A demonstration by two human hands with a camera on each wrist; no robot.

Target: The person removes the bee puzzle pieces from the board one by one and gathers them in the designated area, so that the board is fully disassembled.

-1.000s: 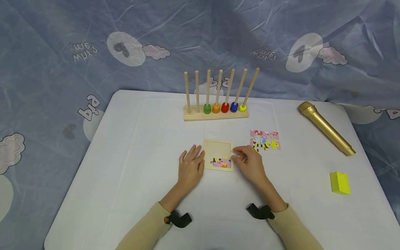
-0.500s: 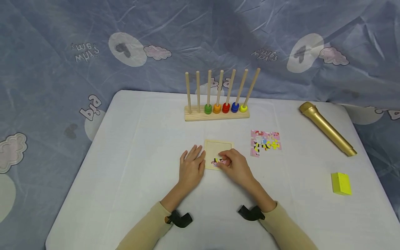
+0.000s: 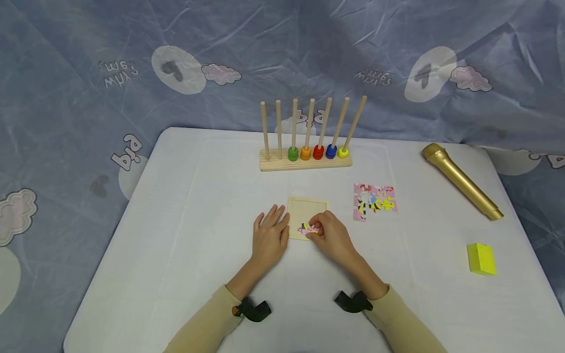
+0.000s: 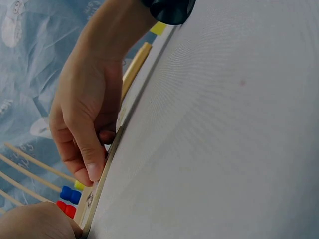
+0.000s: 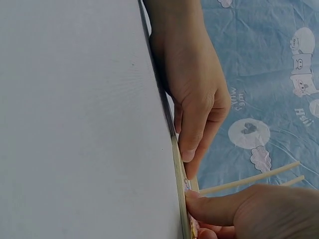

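Note:
A small square wooden puzzle tray [image 3: 302, 208] lies mid-table, with joined pink and yellow puzzle pieces [image 3: 303, 229] along its near side. My left hand [image 3: 270, 235] rests on the table, fingers spread, with its fingertips at the tray's left rim. Over the tray's near right part, my right hand [image 3: 333, 235] pinches a puzzle piece between thumb and index finger, and the hand hides most of it. The right wrist view shows the right thumb [image 5: 214, 206] low at the tray's edge [image 5: 178, 164]. More joined puzzle pieces [image 3: 372, 196] lie right of the tray.
Behind the tray stands a wooden peg rack [image 3: 304, 164] with coloured beads low on several pegs. A gold toy microphone [image 3: 463, 181] and a yellow block [image 3: 481, 259] lie on the right. A grey-blue printed cloth [image 3: 273, 29] hangs beyond the white table [image 3: 198, 206].
My right hand has moved left from the tray's right rim to over its pieces, uncovering the lower left piece of the loose group. The left hand stays in place.

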